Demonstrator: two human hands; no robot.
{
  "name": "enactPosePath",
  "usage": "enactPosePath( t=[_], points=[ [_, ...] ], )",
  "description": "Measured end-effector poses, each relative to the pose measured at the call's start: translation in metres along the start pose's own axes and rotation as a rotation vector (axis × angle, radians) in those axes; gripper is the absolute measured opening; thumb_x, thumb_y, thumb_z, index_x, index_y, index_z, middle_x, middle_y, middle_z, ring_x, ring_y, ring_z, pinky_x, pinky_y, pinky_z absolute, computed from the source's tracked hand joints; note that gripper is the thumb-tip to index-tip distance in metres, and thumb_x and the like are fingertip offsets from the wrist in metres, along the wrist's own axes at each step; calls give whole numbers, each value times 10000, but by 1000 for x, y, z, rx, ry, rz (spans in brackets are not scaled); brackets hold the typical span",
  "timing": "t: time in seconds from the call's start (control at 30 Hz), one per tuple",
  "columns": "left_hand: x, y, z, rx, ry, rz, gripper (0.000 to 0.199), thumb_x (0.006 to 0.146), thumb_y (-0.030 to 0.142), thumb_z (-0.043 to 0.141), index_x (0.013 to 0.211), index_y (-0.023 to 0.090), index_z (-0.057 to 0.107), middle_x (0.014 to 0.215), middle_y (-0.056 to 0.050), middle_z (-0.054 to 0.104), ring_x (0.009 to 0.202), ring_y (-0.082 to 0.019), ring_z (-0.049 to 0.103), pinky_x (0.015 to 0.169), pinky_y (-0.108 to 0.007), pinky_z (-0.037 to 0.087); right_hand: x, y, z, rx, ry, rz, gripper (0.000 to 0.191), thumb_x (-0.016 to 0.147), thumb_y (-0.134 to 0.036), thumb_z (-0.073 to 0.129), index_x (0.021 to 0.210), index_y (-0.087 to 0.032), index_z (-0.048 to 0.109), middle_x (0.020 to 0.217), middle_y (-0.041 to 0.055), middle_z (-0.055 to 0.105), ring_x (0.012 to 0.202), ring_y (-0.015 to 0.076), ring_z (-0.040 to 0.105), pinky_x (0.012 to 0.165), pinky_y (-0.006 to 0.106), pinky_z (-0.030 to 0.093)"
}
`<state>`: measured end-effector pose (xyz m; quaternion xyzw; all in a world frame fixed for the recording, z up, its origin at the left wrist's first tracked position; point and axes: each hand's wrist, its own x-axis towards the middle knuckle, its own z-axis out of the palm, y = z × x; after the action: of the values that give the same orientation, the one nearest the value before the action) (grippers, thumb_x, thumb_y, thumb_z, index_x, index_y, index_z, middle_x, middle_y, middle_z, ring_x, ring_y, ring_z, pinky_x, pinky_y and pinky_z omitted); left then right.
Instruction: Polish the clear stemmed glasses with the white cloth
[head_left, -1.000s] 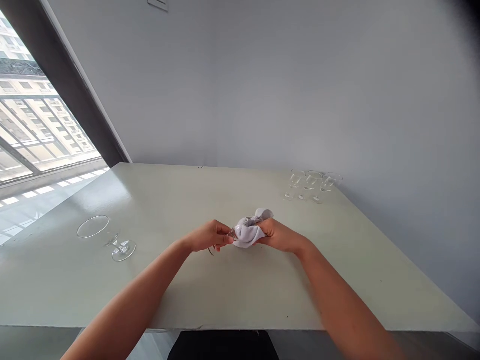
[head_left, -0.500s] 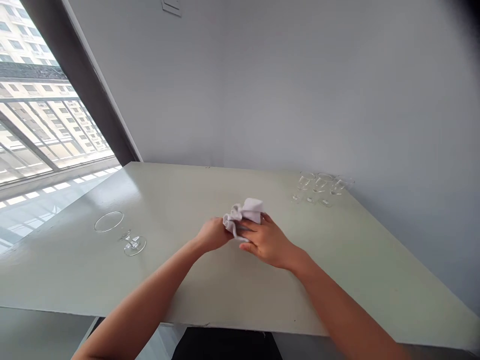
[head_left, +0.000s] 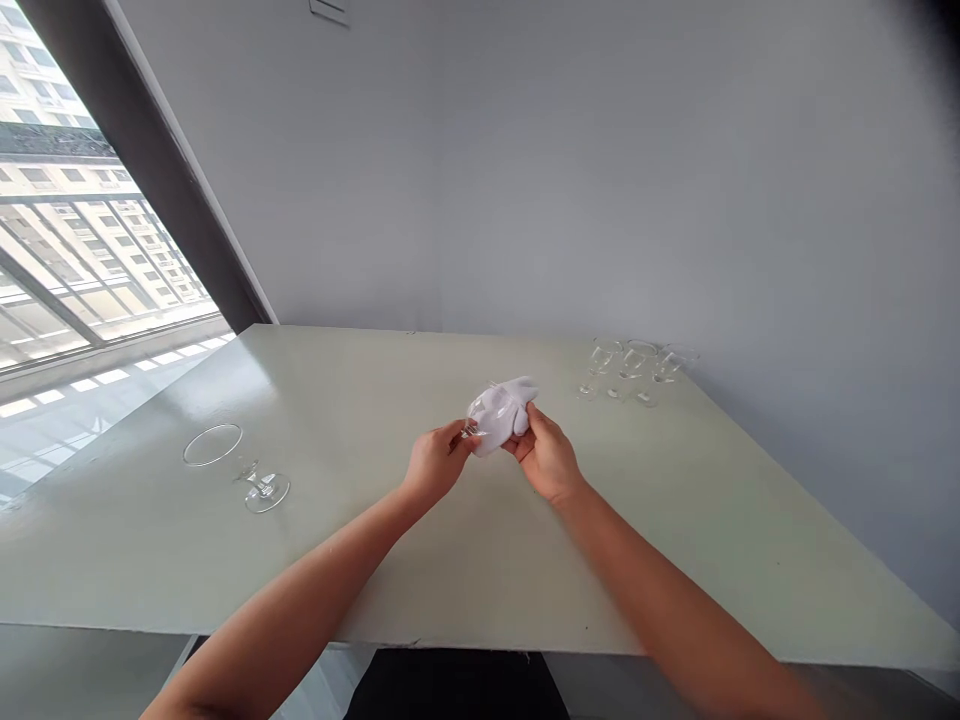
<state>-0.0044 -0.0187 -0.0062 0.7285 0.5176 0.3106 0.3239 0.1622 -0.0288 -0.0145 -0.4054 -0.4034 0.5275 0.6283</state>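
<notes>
Near the middle of the view, my left hand (head_left: pixel 439 462) pinches the stem of a clear glass (head_left: pixel 480 412), whose bowl tilts up and to the right. A white cloth (head_left: pixel 508 410) shows through and beside the bowl. My right hand (head_left: pixel 549 455) grips the cloth from the right, its thumb on top and its other fingers partly hidden underneath. Both hands are above the pale table (head_left: pixel 420 580). On the left, another clear stemmed glass (head_left: pixel 266 492) stands on its round base.
Three stemmed glasses (head_left: pixel 631 372) stand close together at the table's back right, near the grey wall (head_left: pixel 637 180). A window (head_left: pixel 90 230) with a railing outside is at the left. The table's front edge runs just before my body.
My right hand has turned from lying over the cloth to gripping it at the right. The left hand has shifted slightly, and the glass between the hands now shows. The view has moved a little.
</notes>
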Motion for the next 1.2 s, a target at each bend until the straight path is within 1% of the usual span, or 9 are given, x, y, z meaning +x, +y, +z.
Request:
enactPosePath(
  t=[0.17,0.3,0.4,0.53,0.63,0.73,0.97,1.07,1.2],
  points=[
    [0,-3,15,-471,-97,-123,273,764,400,453,624,167,479,507,36,423,486,-83,401,495,-211,313,-23,9,21,-775,4,-514,297,877,-365,388,1072,-253,581,1100,97,523,952,234,510,809,364,416],
    [1,-4,18,-812,-104,-158,202,725,321,466,610,157,443,552,23,441,517,-80,420,529,-216,355,-22,16,21,-1067,-86,-676,295,864,-282,409,1074,-272,616,1125,104,507,1043,286,452,863,427,369],
    [3,-2,7,-902,-29,-157,250,761,380,429,733,149,519,595,14,457,549,-89,441,556,-226,385,-20,18,19,-832,-139,-521,282,870,-331,401,1022,-258,627,1052,80,543,964,243,494,825,383,402],
    [5,-3,-2,-836,-13,-134,421,793,496,422,982,150,571,790,-39,542,650,-106,500,621,-246,426,-18,17,20,-358,-44,-148,322,855,-446,408,920,-210,618,793,31,572,746,169,526,681,297,437],
    [3,-5,5,-786,-10,-99,392,779,457,498,1062,200,585,1170,-80,492,928,-151,522,741,-249,433,-18,16,26,-252,-132,-52,324,832,-457,454,983,-212,605,848,29,576,817,165,521,749,288,423],
    [2,-5,12,-804,-11,-53,326,772,399,541,1042,229,612,1356,-43,345,1185,-196,380,866,-248,392,-19,16,30,-260,-269,-20,346,816,-451,492,1065,-226,575,922,35,575,898,169,507,815,293,393],
    [9,-15,-3,-1135,-409,-255,358,615,283,724,935,156,625,1123,-109,584,932,-230,572,808,-341,428,-12,16,21,13,-473,406,335,708,-465,629,819,-150,607,718,15,545,663,125,493,613,250,379],
    [10,-17,-4,-1201,-328,-250,322,609,251,729,892,154,610,1117,-107,594,875,-208,588,785,-339,434,-8,21,22,-3,-388,370,328,695,-467,635,773,-151,595,680,2,526,631,120,479,586,245,364],
    [15,-23,-2,-1121,-183,-207,302,598,275,734,841,151,606,933,-71,658,796,-168,592,725,-283,418,-4,26,17,-343,-204,84,356,732,-511,561,680,-159,576,582,-26,454,557,107,424,538,241,334]
  ],
)
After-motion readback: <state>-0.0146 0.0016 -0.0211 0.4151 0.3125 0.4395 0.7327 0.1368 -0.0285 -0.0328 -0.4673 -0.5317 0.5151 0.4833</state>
